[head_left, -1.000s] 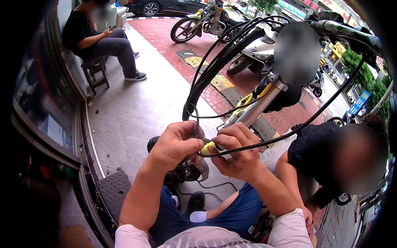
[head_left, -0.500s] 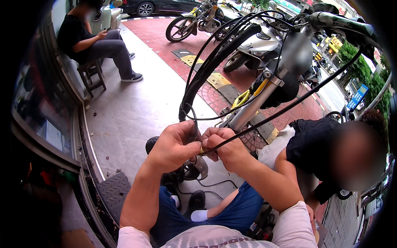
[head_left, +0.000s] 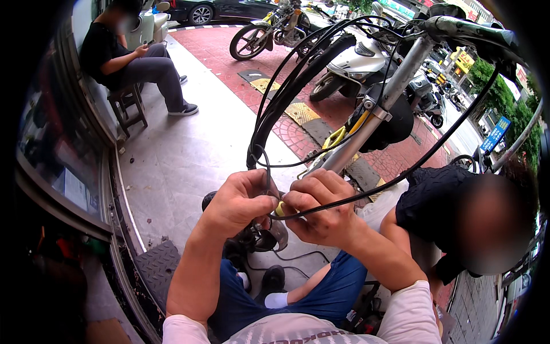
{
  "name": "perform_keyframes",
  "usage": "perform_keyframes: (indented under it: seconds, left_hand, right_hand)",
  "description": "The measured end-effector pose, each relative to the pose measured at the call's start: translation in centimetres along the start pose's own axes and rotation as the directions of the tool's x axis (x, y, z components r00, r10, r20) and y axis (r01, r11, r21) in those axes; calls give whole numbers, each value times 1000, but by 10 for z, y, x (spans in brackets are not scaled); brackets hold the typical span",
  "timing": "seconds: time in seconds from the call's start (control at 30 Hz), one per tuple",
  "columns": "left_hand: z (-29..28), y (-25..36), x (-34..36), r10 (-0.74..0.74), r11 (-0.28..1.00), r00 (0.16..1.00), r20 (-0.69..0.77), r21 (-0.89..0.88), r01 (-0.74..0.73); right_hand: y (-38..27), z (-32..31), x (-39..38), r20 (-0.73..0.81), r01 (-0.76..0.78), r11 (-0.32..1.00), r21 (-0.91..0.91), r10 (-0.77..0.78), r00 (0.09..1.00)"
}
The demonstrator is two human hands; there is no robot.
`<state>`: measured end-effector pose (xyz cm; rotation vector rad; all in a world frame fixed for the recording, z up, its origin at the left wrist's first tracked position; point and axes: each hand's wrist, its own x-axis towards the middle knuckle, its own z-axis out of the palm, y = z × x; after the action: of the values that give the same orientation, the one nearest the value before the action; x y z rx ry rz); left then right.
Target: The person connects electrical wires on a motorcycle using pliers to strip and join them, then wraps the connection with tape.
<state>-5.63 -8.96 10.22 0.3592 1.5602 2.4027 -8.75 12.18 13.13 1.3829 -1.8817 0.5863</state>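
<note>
My left hand [head_left: 243, 200] in a pinch on thin black cable [head_left: 268, 172], right hand [head_left: 323, 212] curled at yellow piece [head_left: 279, 209], grip unclear.

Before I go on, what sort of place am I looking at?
Probably the pavement outside a shopfront: a framed glass panel runs along the left, and beyond the pale floor a motorcycle and a white scooter stand parked on red paving.

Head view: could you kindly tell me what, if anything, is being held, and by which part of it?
A yellow piece, seemingly held by its opposite sides between the left grip and right grip; the exact hold is hidden.
</note>
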Motion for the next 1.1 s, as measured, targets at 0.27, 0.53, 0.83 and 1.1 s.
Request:
perform_keyframes:
  seconds: [0.27, 0.53, 0.83, 1.1]
  left_hand:
    - [0, 2, 2, -9, 1000, 1000, 21, 28, 8]
    - [-3, -9, 5, 195, 934, 981, -15, 308, -181]
    - [-5, 6, -5, 53, 998, 998, -44, -16, -54]
    - [7, 3, 7, -80, 996, 994, -78, 18, 82]
  right_hand:
    - [6, 2, 3, 130, -128, 984, 124, 112, 985]
    - [-2, 13, 1, 871, -719, -541, 437, 453, 189]
    - [-3, 6, 5, 54, -45, 995, 95, 40, 998]
    - [12, -4, -4, 79, 21, 998, 60, -26, 997]
